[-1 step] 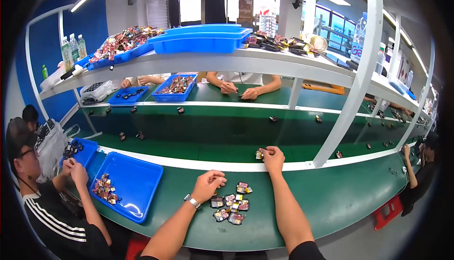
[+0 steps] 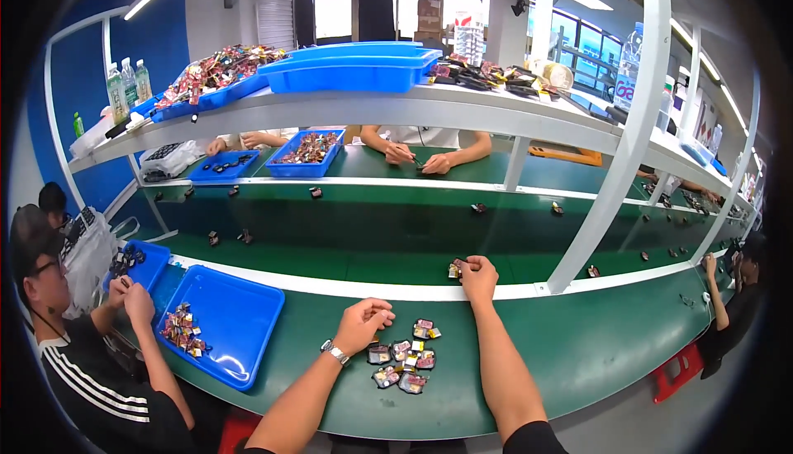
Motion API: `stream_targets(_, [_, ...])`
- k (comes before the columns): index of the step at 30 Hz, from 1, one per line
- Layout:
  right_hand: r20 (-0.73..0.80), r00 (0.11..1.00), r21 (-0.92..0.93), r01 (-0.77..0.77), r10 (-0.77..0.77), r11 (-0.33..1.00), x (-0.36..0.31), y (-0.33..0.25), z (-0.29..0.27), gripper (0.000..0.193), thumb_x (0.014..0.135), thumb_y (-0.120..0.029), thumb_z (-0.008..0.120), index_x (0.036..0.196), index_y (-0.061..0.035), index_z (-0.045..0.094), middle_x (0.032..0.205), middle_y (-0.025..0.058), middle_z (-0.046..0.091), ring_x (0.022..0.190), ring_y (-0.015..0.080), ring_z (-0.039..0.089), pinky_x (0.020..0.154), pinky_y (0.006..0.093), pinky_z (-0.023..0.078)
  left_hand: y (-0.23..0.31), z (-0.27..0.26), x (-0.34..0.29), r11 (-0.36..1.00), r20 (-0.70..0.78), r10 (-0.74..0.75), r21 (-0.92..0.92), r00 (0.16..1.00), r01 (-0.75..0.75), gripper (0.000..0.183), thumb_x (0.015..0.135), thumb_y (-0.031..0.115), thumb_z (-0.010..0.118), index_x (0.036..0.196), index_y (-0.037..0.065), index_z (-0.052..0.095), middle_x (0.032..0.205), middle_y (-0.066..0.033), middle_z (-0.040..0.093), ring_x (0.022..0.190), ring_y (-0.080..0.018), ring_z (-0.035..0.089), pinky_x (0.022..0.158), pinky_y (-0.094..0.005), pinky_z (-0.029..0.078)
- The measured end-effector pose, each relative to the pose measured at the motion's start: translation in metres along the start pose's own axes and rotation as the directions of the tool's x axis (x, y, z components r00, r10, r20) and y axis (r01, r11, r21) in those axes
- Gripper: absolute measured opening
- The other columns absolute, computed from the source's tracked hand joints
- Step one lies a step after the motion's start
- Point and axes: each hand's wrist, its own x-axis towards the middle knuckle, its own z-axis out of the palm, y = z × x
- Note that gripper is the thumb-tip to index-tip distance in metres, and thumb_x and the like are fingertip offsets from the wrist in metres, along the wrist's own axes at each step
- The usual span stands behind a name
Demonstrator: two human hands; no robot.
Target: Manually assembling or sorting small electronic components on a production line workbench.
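Observation:
Beyond the table's edge strip, my right hand point(image 2: 477, 279) pinches a small electronic module point(image 2: 455, 269) with red, pale and yellow parts over the conveyor belt. My left hand point(image 2: 368, 324) hovers at the left of a loose group of similar modules point(image 2: 401, 351) on the green table point(image 2: 322, 388). Its fingers are curled together; whatever they may hold is hidden. Several of the grouped modules have dark rims and pale, red or yellow faces, and some touch each other.
Left of me stands a blue tray point(image 2: 248, 309) with a small heap of parts. A seated co-worker point(image 2: 91, 371) handles something beside it. The green conveyor belt point(image 2: 372, 243) carries scattered modules behind a white edge strip point(image 2: 396, 290). A slanted white post point(image 2: 607, 156) supports the overhead shelf point(image 2: 330, 109).

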Motion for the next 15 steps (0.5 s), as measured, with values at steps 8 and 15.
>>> stream_targets(8, [0.2,0.856,-0.012,0.488,-0.476,0.873,-0.062,-0.047,-0.011,0.016,0.081,-0.011,0.066,0.094,-0.0006,0.065,0.09,0.0134,0.063,0.076,0.0285,0.061,0.07,0.039,0.049,-0.001,-0.008,-0.002,1.0,-0.066,-0.016,-0.004,0.998,0.016,0.016,0.093,0.007,0.056,0.104,-0.001,0.062,0.09,-0.01,0.069,0.079,-0.0132,0.066,0.069,-0.0261,0.053])
stream_targets(15, [0.656,0.712,-0.187,0.476,-0.251,0.86,-0.114,-0.051,-0.028,0.029,0.076,-0.022,0.074,0.096,-0.0023,0.07,0.085,0.011,0.064,0.071,0.0194,0.06,0.068,0.0334,0.05,-0.001,-0.005,-0.002,0.999,-0.041,0.029,0.015,0.999,-0.029,0.018,0.093,0.007,0.056,0.107,-0.002,0.062,0.093,-0.0107,0.07,0.08,-0.0131,0.066,0.07,-0.0263,0.053])
